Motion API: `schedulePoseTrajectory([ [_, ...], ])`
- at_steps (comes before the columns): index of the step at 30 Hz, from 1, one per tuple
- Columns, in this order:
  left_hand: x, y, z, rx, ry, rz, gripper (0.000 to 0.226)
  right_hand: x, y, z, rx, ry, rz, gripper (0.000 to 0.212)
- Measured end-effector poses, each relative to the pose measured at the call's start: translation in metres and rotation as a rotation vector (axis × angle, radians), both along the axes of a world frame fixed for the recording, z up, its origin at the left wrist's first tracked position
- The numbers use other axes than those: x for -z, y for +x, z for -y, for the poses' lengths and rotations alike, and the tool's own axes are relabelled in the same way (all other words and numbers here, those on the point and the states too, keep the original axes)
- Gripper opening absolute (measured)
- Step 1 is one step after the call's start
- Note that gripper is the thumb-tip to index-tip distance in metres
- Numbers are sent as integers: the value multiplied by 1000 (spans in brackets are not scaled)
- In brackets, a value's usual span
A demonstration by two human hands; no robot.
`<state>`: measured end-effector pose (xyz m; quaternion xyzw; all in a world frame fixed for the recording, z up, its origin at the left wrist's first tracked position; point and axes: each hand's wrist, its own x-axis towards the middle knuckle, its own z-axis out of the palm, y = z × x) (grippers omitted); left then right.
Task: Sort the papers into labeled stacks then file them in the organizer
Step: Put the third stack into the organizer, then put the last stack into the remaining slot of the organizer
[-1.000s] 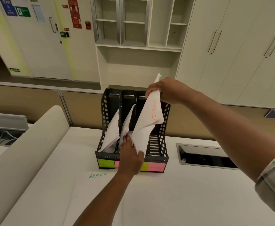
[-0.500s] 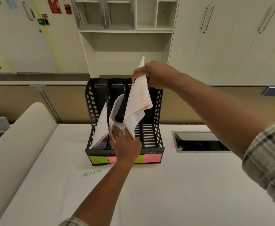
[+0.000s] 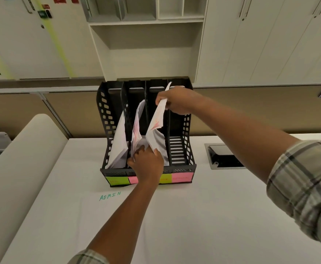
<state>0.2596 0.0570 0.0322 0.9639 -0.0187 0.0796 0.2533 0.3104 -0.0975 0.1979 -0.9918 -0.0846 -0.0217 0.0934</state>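
A black slotted organizer [image 3: 188,130] stands on the white desk, with green, pink and yellow sticky labels [image 3: 181,177] along its front. White papers lean in the leftmost slot [image 3: 118,141] and in the second slot [image 3: 136,128]. My right hand [image 3: 174,101] pinches the top of a bundle of papers with red writing [image 3: 156,119] that sits in the third slot. My left hand [image 3: 146,162] grips the lower edge of the same bundle at the organizer's front. The rightmost slot holds nothing.
A sheet marked "ADMIN" in green [image 3: 110,196] lies on the desk in front of the organizer. A recessed cable hatch [image 3: 224,157] is in the desk to the right. A padded beige partition [image 3: 18,159] runs along the left. Cabinets and shelves stand behind.
The bundle with red writing has gone down into the third slot, my right hand lowering with it. My left hand stays at its bottom edge. The camera has tilted down and closer.
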Motion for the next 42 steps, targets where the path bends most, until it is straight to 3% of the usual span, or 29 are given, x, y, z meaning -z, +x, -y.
schedulePoseTrajectory([
  [5, 4, -6, -8, 29, -72, -48, 25, 29, -11, -7, 47, 11, 28, 32],
  [11, -6, -29, -22, 135, -62, 25, 24, 47, -40, -23, 97, 62, 54, 32],
  [18, 2, -85, -76, 197, -314, 148, 21, 72, -127, -78, 244, 239, 307, 25],
  [24, 47, -129, -157, 53, -180, -107, 35, 158, -200, -145, 299, 408, -35, 29],
  [28, 70, -143, -212, 4, 31, -316, 55, 212, -228, -180, 327, 409, -336, 53],
  [32, 79, -144, -242, -26, 170, -446, 63, 232, -233, -203, 391, 413, -459, 69],
  [36, 75, -136, -246, -111, 8, -524, 62, 235, -225, -218, 516, 527, -431, 66],
  [42, 71, -129, -246, -207, -425, -511, 63, 230, -223, -219, 702, 849, -425, 38],
])
